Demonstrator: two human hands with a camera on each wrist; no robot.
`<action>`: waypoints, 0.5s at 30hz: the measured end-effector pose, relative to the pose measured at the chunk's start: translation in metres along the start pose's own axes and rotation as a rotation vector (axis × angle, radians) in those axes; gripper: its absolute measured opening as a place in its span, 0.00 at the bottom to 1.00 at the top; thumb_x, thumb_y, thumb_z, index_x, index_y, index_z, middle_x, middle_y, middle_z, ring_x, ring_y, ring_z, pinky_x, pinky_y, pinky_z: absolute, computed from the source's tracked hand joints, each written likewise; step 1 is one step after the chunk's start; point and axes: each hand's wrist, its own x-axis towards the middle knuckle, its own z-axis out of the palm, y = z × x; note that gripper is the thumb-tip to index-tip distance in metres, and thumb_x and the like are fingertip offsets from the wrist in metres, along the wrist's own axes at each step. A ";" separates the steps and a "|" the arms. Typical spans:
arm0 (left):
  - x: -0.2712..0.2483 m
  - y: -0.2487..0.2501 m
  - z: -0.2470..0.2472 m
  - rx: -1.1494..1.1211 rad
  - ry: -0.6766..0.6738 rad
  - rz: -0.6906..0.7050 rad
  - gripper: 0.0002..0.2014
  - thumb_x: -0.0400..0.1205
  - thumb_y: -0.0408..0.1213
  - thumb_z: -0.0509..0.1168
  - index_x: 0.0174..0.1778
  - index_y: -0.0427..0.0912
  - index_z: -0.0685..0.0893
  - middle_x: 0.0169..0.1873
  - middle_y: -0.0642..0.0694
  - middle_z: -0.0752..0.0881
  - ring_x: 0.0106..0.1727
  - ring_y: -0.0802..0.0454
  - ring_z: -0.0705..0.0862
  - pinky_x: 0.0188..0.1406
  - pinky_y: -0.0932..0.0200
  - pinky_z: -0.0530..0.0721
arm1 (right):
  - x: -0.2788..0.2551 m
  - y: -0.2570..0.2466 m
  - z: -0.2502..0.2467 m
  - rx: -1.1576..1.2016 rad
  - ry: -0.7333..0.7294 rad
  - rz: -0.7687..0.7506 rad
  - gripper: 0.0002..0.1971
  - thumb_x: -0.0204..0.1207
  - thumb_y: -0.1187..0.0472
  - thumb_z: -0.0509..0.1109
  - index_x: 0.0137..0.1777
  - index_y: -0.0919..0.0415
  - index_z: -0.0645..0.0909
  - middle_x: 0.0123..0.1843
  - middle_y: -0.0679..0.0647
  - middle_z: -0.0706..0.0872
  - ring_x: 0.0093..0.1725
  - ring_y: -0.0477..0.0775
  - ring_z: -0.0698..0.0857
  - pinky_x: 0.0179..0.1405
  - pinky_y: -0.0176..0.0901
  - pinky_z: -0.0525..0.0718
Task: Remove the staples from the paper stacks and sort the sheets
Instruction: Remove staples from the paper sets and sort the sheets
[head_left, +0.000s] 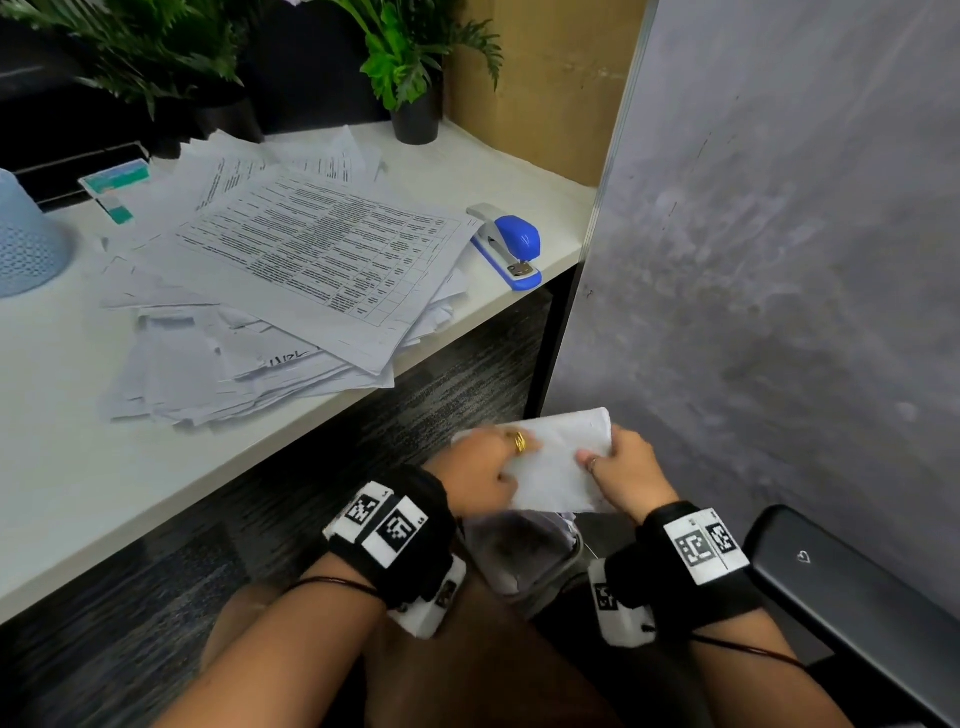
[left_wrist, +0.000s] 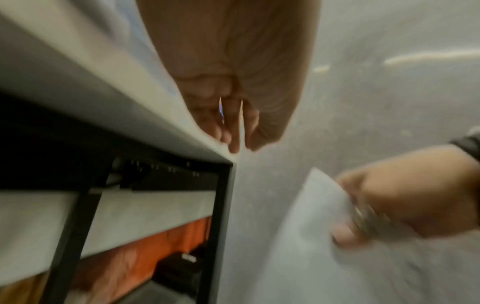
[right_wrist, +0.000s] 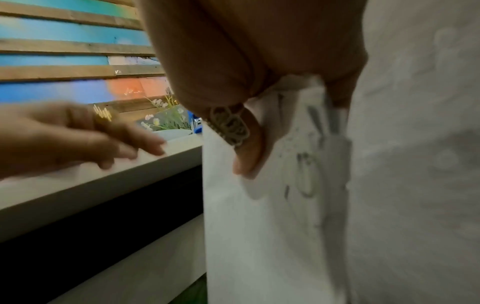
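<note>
Between your hands (head_left: 550, 462) sits the paper (head_left: 561, 457): right hand (head_left: 626, 470) pinches it, left hand (head_left: 480, 470) lies flat, fingers loose.

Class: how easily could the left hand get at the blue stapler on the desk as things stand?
Probably easily. The stapler sits uncovered near the desk edge, beside the papers. However, the left hand is on the sheet below desk level, which the right hand grips.

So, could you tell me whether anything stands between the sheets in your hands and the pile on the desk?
Nothing visible does: the sheets sit low beside the desk edge, with open air up to the pile.
</note>
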 end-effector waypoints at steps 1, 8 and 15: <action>-0.003 0.002 -0.013 0.162 0.129 -0.006 0.25 0.80 0.31 0.60 0.74 0.46 0.73 0.71 0.48 0.75 0.73 0.52 0.69 0.73 0.55 0.70 | 0.001 0.000 0.000 -0.119 0.018 -0.041 0.15 0.76 0.69 0.69 0.62 0.66 0.81 0.59 0.63 0.86 0.61 0.63 0.83 0.58 0.44 0.77; -0.012 0.030 -0.089 0.729 1.062 0.161 0.19 0.77 0.52 0.65 0.59 0.46 0.86 0.68 0.39 0.79 0.69 0.38 0.68 0.57 0.42 0.73 | 0.020 -0.002 0.017 -0.698 -0.269 -0.161 0.13 0.77 0.63 0.64 0.58 0.58 0.84 0.61 0.60 0.85 0.64 0.62 0.81 0.56 0.44 0.77; 0.002 0.003 -0.085 0.649 0.620 -0.478 0.36 0.82 0.61 0.53 0.82 0.49 0.53 0.79 0.41 0.60 0.76 0.32 0.59 0.71 0.39 0.62 | 0.088 0.035 0.083 -0.741 -0.422 -0.119 0.16 0.80 0.64 0.61 0.64 0.61 0.81 0.64 0.64 0.83 0.66 0.63 0.81 0.63 0.49 0.78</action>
